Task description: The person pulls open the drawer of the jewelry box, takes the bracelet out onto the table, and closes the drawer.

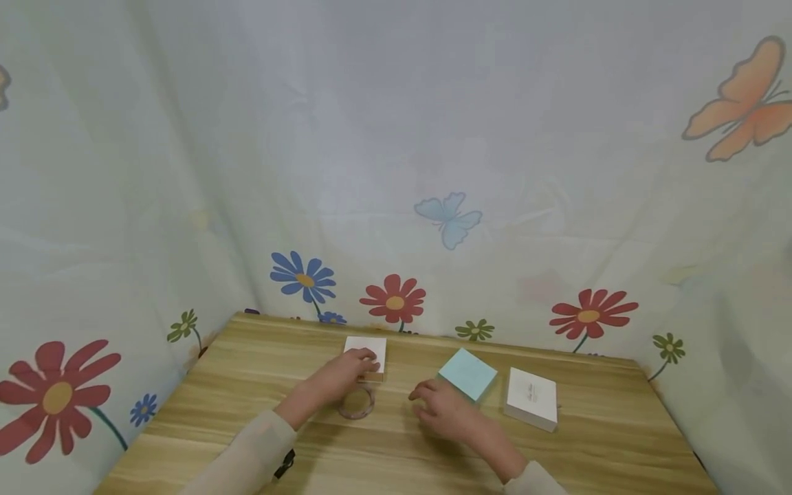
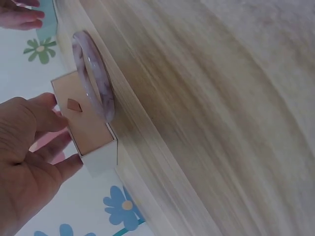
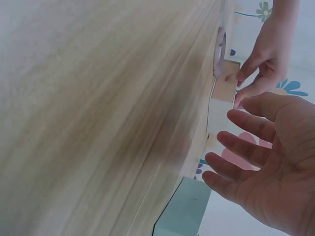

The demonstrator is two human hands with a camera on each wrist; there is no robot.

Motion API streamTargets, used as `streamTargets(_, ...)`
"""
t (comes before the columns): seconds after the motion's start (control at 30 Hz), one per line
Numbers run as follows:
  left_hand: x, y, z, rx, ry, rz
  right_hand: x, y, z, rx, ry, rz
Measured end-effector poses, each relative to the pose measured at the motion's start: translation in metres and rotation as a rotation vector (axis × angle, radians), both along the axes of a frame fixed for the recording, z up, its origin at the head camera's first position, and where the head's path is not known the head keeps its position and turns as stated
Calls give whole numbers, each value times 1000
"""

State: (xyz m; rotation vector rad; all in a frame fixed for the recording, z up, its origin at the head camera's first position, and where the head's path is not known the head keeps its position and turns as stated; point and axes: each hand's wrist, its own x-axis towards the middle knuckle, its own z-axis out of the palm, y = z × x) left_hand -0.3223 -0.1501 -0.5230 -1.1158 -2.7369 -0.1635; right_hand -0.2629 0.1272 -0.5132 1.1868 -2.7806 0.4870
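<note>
My left hand (image 1: 340, 375) is over a white box (image 1: 366, 344) with a tan front, gripping it with thumb and fingers near its top edges. In the left wrist view, that tan front (image 2: 91, 128) bears a small diamond-shaped mark. A marbled pinkish-purple bangle (image 1: 372, 401) lies flat on the table just in front of the box. My right hand (image 1: 448, 412) hovers over the table with fingers spread and loosely bent, holding nothing. It overlaps the near corner of a light teal box (image 1: 468, 373) in the head view.
Right of the teal box lies another white box (image 1: 531, 399) with small lettering on top. A black object (image 1: 284, 465) shows beside my left sleeve. Behind the wooden table (image 1: 260, 357) hangs a pale curtain (image 1: 346, 151) printed with flowers and butterflies.
</note>
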Motion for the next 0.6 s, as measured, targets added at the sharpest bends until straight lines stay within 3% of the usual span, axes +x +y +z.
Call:
streamTargets(0.33, 3, 4, 3, 36, -19, 23, 1, 2, 1, -44, -24, 2)
streamTargets(0.6, 5, 14, -5, 164, 11, 50, 0, 0, 4, -11, -44, -16)
